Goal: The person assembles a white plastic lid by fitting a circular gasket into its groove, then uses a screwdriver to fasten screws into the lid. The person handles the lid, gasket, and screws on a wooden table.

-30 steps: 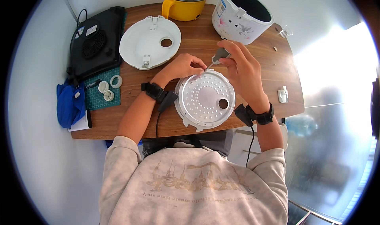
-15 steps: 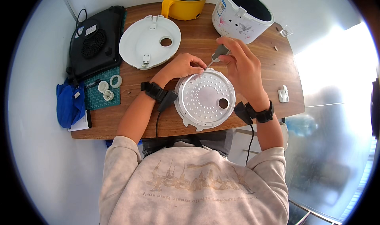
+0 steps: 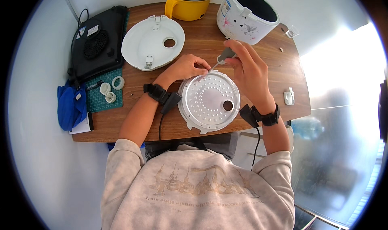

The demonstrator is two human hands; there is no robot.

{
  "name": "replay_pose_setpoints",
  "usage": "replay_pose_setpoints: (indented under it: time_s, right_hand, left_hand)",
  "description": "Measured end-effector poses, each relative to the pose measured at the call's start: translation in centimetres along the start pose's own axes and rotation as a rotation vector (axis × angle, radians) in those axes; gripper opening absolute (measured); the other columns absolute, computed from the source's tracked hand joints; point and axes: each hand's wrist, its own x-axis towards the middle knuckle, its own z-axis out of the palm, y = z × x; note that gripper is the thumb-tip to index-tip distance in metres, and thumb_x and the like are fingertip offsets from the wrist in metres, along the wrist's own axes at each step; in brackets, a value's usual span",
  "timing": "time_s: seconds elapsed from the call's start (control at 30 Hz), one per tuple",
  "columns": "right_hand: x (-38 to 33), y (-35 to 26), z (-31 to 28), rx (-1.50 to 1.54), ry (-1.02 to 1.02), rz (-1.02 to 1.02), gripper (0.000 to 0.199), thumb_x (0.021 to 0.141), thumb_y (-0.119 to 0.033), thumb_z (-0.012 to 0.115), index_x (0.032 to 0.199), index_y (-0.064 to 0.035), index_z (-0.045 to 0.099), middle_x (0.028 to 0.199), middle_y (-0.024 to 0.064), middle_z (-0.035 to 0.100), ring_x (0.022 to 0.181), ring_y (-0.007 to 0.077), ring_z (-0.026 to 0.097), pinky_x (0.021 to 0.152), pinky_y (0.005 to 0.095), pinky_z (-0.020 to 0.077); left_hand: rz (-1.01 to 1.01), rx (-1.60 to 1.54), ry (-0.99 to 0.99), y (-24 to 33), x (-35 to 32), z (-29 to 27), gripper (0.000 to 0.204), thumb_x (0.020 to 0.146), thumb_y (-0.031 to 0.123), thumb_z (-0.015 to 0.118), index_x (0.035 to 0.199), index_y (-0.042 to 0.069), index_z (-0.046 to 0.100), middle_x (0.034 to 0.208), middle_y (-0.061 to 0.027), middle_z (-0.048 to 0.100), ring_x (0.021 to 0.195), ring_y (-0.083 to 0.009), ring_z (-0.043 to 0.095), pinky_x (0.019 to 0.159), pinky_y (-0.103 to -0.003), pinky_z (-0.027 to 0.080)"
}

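Note:
In front of me on the wooden table lies a round metal inner lid plate (image 3: 210,94), with rows of raised dimples and one round hole near its right side. My right hand (image 3: 249,70) grips a grey-handled screwdriver (image 3: 227,54), held at a slant. The screwdriver's tip meets the plate's far edge. My left hand (image 3: 188,67) rests at that same edge, its fingertips pinched together close to the tip; whatever they pinch is too small to make out. Behind my left hand lies the white outer lid (image 3: 147,40), inner side up.
A white rice cooker body (image 3: 238,26) and a yellow pot (image 3: 190,9) stand at the back. On the left are a black induction cooker (image 3: 99,44), tape rolls (image 3: 118,83), a green cutting mat (image 3: 93,102) and a blue cloth (image 3: 72,108). A small white part (image 3: 289,96) lies right.
My right hand and the screwdriver handle have shifted very slightly to the right. The left hand and the plate stay in place.

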Motion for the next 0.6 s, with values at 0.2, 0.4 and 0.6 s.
replay_pose_setpoints:
  time_s: [0.2,0.4,0.6]
  right_hand:
    - [0.3,0.0,0.1,-0.010,-0.007,-0.018,0.049,0.080,0.018,0.064,0.121,-0.0079,0.060,0.114,0.0118,0.065,0.091,0.0296,0.071,0.074,0.0340,0.0624]
    - [0.9,-0.5,-0.2,-0.033,-0.069,-0.037,0.049,0.078,0.017,0.065,0.119,-0.0096,0.060,0.111,0.0104,0.065,0.089,0.0300,0.070,0.072,0.0354,0.0615]
    - [1.1,-0.7,-0.2,-0.060,-0.083,-0.068,0.049,0.077,0.012,0.067,0.120,-0.0112,0.061,0.106,0.0091,0.064,0.085,0.0310,0.069,0.069,0.0383,0.0597]
  left_hand:
    - [0.041,-0.004,0.035,-0.7,0.1,0.1,0.027,0.088,0.022,0.077,0.111,0.008,0.078,0.097,-0.0089,0.078,0.085,-0.0182,0.070,0.081,-0.032,0.054]
    - [0.068,0.005,0.041,-0.7,0.1,0.2,0.027,0.088,0.022,0.077,0.111,0.007,0.078,0.096,-0.0091,0.078,0.084,-0.0181,0.070,0.081,-0.032,0.054]
    - [0.049,-0.007,0.034,-0.5,0.0,0.1,0.026,0.088,0.022,0.077,0.110,0.008,0.078,0.095,-0.0094,0.078,0.083,-0.0183,0.070,0.080,-0.031,0.054]
